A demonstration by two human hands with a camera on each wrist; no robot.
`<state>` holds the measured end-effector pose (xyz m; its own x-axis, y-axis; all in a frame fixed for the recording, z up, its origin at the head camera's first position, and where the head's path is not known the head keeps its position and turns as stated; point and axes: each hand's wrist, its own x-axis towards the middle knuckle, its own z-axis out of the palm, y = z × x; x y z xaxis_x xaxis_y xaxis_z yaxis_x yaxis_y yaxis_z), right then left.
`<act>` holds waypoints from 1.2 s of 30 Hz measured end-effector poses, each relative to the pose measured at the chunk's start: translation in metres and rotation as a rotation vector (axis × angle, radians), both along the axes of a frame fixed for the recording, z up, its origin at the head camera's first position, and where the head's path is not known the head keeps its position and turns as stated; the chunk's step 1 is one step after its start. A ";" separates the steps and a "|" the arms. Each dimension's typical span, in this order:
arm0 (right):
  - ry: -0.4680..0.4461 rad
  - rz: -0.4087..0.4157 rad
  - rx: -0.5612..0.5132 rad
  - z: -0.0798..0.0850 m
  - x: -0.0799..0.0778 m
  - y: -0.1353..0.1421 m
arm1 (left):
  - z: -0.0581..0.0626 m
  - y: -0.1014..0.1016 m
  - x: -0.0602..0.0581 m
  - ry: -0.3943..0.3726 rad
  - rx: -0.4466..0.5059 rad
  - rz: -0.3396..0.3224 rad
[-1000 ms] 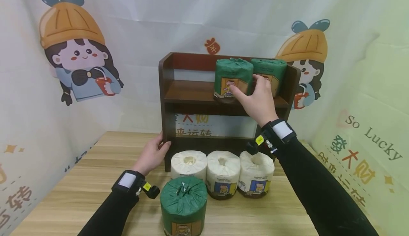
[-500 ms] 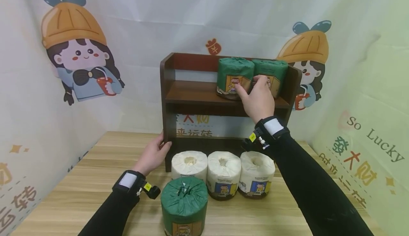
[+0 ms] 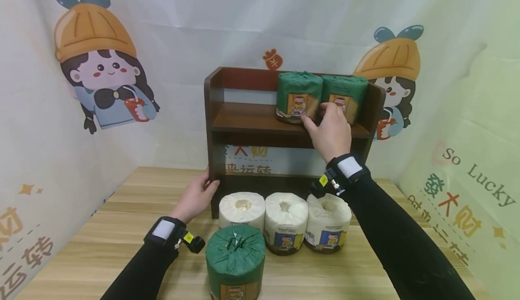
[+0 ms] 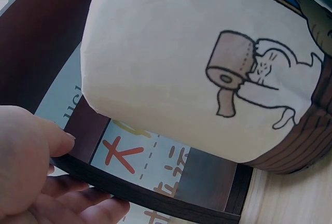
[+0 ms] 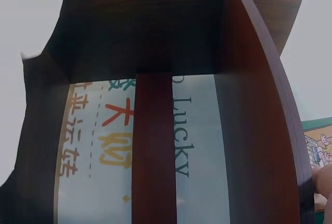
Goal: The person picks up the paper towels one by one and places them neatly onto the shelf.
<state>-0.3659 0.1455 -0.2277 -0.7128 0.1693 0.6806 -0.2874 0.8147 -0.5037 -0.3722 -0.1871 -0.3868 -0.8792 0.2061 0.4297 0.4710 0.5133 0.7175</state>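
On the upper board of a dark brown wooden shelf unit (image 3: pixel 243 118) stand two green-wrapped toilet rolls side by side. My right hand (image 3: pixel 331 131) touches the lower right corner of the left one (image 3: pixel 298 88), thumb at its front and fingers at its side. The other roll (image 3: pixel 345 88) is partly hidden behind the fingers. Low on the unit's left side panel, my left hand (image 3: pixel 197 198) grips the edge, as its own wrist view shows, with the thumb (image 4: pixel 59 140) inside. In the right wrist view only part of the right hand (image 5: pixel 324 185) shows.
Three white-wrapped toilet rolls, left (image 3: pixel 243 212), middle (image 3: pixel 285 216) and right (image 3: pixel 328 216), stand in a row before the unit. Another green roll (image 3: pixel 235 255) stands nearer on the wooden table (image 3: pixel 142 191). A printed cloth (image 3: pixel 195 11) hangs behind.
The left green roll on the upper board has moved slightly back, to stand upright beside the other. My right hand has slid lower on it. My left hand keeps its place.
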 end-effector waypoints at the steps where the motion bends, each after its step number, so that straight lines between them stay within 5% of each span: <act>1: 0.004 0.000 -0.001 -0.001 0.001 0.001 | 0.000 0.000 0.000 0.000 0.000 0.002; 20: 0.194 0.212 -0.049 -0.045 0.053 0.003 | 0.002 0.002 0.002 -0.018 0.005 0.007; 36: 0.030 0.447 -0.092 -0.103 0.099 -0.011 | 0.000 0.000 0.001 -0.018 -0.001 0.014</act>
<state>-0.2670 0.1346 -0.3304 -0.7097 -0.0895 0.6988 -0.6163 0.5595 -0.5542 -0.3713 -0.1867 -0.3871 -0.8894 0.1940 0.4139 0.4510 0.5204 0.7251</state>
